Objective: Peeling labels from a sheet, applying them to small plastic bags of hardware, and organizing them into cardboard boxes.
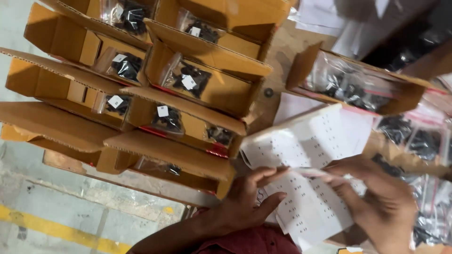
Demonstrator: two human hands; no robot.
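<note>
Worktop packed with open cardboard boxes point(141, 94), each holding little bags of dark parts point(187, 79).
Both hands are on a white printed sheet point(306, 178): left hand point(245, 202) pinching its near edge, right hand point(376, 202) fingers point(335, 178) curled over the top.

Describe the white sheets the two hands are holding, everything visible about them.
The white sheets look like thin paper, several layered, printed with columns of small dark marks. They lie tilted across the lower right, over clear bags of dark parts. The left hand presses from the left edge; the right hand rests on top, fingers pinching a thin strip where both hands meet.
</note>
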